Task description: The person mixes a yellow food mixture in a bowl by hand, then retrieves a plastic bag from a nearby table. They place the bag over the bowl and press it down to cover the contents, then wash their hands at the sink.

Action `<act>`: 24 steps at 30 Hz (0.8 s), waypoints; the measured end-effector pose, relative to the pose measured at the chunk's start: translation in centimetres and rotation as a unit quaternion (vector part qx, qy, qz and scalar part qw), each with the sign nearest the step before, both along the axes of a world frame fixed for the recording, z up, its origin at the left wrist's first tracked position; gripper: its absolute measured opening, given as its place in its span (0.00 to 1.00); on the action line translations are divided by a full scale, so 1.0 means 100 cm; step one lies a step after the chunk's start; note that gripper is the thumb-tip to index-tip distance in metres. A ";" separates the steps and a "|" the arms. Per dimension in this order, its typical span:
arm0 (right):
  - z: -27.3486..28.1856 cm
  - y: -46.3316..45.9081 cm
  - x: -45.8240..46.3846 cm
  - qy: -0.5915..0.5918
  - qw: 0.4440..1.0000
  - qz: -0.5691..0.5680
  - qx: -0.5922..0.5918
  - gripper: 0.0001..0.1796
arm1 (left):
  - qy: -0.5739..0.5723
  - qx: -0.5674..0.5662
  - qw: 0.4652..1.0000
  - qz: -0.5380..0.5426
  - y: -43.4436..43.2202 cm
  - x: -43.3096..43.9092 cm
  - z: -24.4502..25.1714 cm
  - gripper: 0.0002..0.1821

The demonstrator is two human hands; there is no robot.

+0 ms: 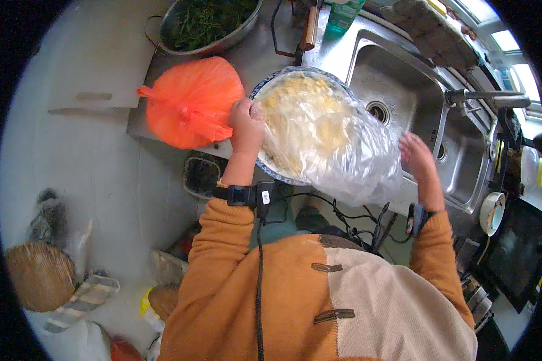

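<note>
A large round dish (283, 177) with a blue-patterned rim holds a pale yellow, crumbly food (305, 97). Clear plastic bag film (366, 158) lies over most of it and bulges out past the dish's right side. At the dish's left rim, my left hand (246, 126) pinches the film's edge, thumb on top. My right hand (416, 155) is by the film's right end, over the front edge of the sink; its fingertips are blurred, and whether they grip the film is unclear. Just left of my left hand sits a knotted orange plastic bag (194, 99), its contents hidden.
Behind stands a metal basin (210, 47) of leafy greens (207, 20). A green bottle (343, 18) is near a wooden handle (310, 29). To the right are a double steel sink (393, 67), a faucet (488, 95) and a white bowl (492, 214). Black cables (343, 221) hang below the counter.
</note>
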State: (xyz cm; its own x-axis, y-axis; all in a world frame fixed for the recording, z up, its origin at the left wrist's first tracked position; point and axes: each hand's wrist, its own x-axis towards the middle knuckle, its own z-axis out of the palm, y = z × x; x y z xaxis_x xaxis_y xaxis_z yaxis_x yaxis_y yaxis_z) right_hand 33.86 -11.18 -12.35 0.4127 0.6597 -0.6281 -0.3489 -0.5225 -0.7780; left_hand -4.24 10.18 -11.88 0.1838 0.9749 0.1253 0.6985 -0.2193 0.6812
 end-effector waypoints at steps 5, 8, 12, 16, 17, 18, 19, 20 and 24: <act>-0.011 -0.060 -0.071 0.125 0.986 -0.057 -0.094 0.18 | -0.058 -0.105 0.984 0.130 -0.022 0.006 -0.002 0.08; -0.001 -0.049 -0.111 0.121 0.990 0.043 -0.053 0.18 | -0.072 -0.090 0.980 0.162 -0.033 0.006 -0.009 0.10; 0.023 -0.015 -0.130 0.086 0.981 0.174 -0.025 0.22 | -0.229 -0.124 0.946 0.194 -0.037 0.009 -0.017 0.09; 0.027 0.016 -0.139 0.161 0.982 0.096 -0.035 0.21 | -0.433 -0.227 0.844 0.220 -0.040 0.008 -0.013 0.08; 0.025 0.022 -0.143 0.199 0.978 0.060 -0.030 0.21 | -0.486 -0.252 0.809 0.216 -0.041 0.007 -0.010 0.08; 0.022 0.027 -0.147 0.237 0.971 0.025 -0.025 0.21 | -0.517 -0.269 0.785 0.211 -0.042 0.005 -0.006 0.08; 0.019 0.031 -0.151 0.272 0.962 -0.005 -0.012 0.21 | -0.548 -0.286 0.760 0.200 -0.042 0.002 -0.001 0.08; 0.016 0.032 -0.155 0.290 0.957 -0.020 -0.024 0.20 | -0.579 -0.298 0.733 0.195 -0.044 -0.001 0.003 0.08; 0.003 0.036 -0.163 0.344 0.938 -0.043 -0.033 0.18 | -0.556 -0.298 0.754 0.182 -0.046 -0.006 0.009 0.07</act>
State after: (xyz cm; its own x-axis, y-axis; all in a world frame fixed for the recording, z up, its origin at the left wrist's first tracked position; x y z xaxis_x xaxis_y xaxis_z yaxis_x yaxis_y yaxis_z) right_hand 17.59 -7.56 -12.01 -0.0549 0.5923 -0.8039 -0.7987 -0.5092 -0.3206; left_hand -4.86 5.53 -10.94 -0.0049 0.8797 -0.4756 -0.4384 0.4256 0.7916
